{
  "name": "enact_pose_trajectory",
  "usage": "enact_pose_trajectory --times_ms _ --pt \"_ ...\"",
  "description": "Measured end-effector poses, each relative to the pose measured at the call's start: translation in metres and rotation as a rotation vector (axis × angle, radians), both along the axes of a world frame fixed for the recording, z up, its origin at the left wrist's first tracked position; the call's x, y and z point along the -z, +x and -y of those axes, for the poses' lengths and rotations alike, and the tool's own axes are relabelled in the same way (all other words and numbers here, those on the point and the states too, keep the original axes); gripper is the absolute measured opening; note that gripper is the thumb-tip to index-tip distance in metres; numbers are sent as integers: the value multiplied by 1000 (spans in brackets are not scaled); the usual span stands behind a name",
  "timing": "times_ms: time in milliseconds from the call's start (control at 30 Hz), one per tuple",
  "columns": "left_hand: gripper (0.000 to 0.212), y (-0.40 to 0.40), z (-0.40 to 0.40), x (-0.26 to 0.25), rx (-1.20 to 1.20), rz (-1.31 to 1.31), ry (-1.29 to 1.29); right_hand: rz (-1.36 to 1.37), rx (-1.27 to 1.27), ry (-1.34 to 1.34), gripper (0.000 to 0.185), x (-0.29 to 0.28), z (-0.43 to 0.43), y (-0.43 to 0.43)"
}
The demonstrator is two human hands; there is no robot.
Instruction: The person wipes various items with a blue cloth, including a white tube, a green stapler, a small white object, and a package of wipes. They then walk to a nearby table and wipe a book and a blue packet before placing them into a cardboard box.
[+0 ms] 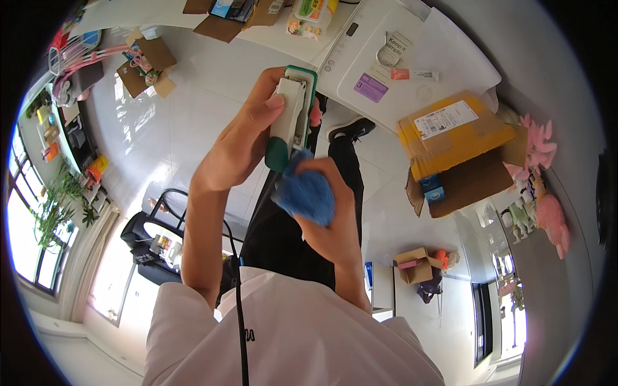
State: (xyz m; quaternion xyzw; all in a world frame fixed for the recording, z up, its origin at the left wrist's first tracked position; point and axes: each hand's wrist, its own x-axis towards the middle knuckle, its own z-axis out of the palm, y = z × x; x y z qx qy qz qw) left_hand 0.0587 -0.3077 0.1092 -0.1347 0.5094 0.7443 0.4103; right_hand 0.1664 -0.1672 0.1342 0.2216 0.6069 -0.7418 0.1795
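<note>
My left hand (251, 125) grips a green and off-white stapler (289, 108), held up in front of me with its green end toward my body. The thumb presses on the pale top arm, and fingertips show at the far side of the green base. In my right hand (338, 207) is a bunched blue cloth (309, 195). The cloth is at the stapler's lower end; whether it touches there I cannot tell. Both hands are above my dark trousers and the tiled floor.
Ahead on the right, a white printer (357, 62) bears a hook-shaped metal piece (385, 53) and a small tube (414, 75). An open cardboard box (458, 144) stands beside it. Another open box (231, 21) lies on the white table. A black cord (239, 309) hangs down my shirt.
</note>
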Motion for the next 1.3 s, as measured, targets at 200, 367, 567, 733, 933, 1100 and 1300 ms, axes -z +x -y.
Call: enact_pose_trajectory --times_ms 200,367,567,733,933,1100,1300 --pt "58 1 13 29 112 -235 56 -266 361 331 40 -24 -40 -29" --pt "42 28 -19 24 41 -685 -519 -407 9 578 40 -9 -23 -75" --pt "41 5 -34 3 -97 -151 -409 -279 -242 490 56 -18 -9 -2" --pt "39 0 -35 -2 -58 -152 -345 -300 93 433 47 -36 -26 -8" --pt "45 14 -33 -4 -161 -6 -117 -532 74 726 51 -4 -28 -79" --pt "50 18 -27 0 -28 128 -25 -348 -181 697 54 -10 -17 -24" --pt "52 31 4 2 280 409 89 -279 -375 482 53 -19 -40 9"
